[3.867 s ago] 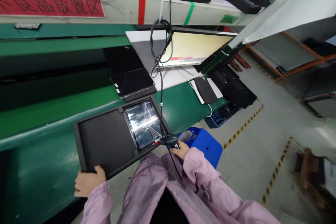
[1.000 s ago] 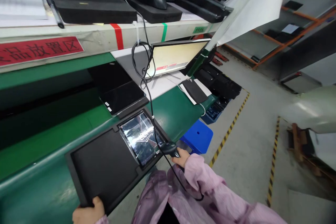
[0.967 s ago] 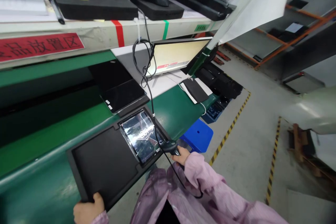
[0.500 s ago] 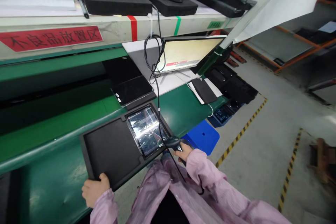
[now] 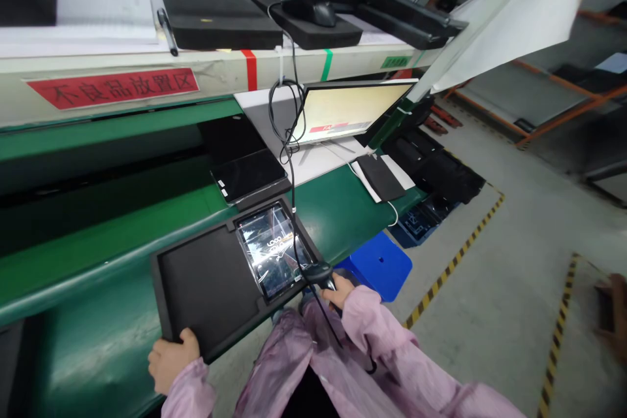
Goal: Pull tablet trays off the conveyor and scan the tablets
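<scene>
1. Green bench (image 5: 98, 235) carries a black tray (image 5: 206, 281) overhanging its front edge.
2. Left hand (image 5: 169, 360) grips the tray's near corner.
3. Right hand (image 5: 337, 289) is wrapped around a scanner (image 5: 318, 272), seemingly aimed at the tablet (image 5: 274, 249) in the tray.

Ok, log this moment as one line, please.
left hand: grips near corner of black foam tray | right hand: holds corded scanner at tablet in tray | surface: green belt

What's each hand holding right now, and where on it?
The left hand grips the black foam tray at its near left corner. The right hand holds the corded barcode scanner by its handle, head at the tablet.
</scene>
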`<state>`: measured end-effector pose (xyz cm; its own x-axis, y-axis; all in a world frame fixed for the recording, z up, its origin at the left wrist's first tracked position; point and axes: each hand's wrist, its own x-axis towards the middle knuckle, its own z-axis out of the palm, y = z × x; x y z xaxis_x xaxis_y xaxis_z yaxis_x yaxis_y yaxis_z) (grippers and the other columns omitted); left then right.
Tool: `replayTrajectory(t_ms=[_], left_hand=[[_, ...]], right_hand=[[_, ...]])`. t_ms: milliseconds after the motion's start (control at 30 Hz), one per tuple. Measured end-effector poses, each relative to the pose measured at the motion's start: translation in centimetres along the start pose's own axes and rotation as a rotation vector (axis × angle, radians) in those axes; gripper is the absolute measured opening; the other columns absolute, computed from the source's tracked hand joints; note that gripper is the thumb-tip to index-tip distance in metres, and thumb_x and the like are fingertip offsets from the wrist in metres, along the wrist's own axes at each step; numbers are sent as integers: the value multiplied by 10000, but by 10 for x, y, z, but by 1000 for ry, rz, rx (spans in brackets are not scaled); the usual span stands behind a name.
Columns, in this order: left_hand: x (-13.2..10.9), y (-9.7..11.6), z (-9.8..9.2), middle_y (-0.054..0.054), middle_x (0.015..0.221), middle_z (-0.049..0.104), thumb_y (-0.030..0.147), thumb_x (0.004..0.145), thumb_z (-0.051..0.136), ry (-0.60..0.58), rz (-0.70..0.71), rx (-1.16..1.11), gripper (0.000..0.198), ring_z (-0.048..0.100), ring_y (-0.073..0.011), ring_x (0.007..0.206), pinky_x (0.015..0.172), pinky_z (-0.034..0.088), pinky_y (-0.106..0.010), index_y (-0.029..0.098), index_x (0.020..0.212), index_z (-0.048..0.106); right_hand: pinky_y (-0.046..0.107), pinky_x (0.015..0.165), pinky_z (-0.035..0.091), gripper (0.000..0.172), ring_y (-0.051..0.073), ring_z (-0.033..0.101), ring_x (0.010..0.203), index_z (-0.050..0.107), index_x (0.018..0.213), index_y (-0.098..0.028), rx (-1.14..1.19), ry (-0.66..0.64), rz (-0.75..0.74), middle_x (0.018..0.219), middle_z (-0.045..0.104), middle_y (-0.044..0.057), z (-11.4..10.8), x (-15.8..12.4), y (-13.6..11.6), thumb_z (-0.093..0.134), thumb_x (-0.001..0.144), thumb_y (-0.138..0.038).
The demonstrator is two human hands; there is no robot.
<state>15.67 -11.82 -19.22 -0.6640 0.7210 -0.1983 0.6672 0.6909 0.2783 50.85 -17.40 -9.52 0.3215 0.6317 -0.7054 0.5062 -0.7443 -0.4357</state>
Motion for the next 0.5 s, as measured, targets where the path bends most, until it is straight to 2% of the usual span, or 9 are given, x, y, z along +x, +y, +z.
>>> replayTrajectory(t_ms=[167,300,400,500], left_hand=[[1,-2,-1,-285,1237,508,580,820,254,-63,7,31,738,499,-447,1111,805,468,-611,17,1247,469],[5,-7,3,-282,1232,515,597,800,272,-70,11,54,757,511,-454,1088,790,477,-604,23,1251,475],[11,-12,11,-286,1215,528,604,784,286,-46,25,69,764,522,-457,1065,777,479,-593,29,1248,482],[14,-16,17,-306,1159,546,605,774,261,-29,49,98,793,543,-457,1018,748,482,-579,-1,1230,491]], right_hand=[[252,567,476,367,171,637,594,546,1101,-112,26,23,-2,697,653,47,-12,7,9,588,752,-218],[279,628,492,394,188,655,679,528,1158,-113,24,120,9,833,685,90,-32,23,18,571,787,-237],[291,792,494,450,209,647,913,498,1226,-116,13,203,-26,1064,660,132,-51,43,20,585,798,-223],[318,942,439,464,253,557,1130,508,1221,-100,-28,281,-66,1226,580,176,-71,74,15,617,783,-206]])
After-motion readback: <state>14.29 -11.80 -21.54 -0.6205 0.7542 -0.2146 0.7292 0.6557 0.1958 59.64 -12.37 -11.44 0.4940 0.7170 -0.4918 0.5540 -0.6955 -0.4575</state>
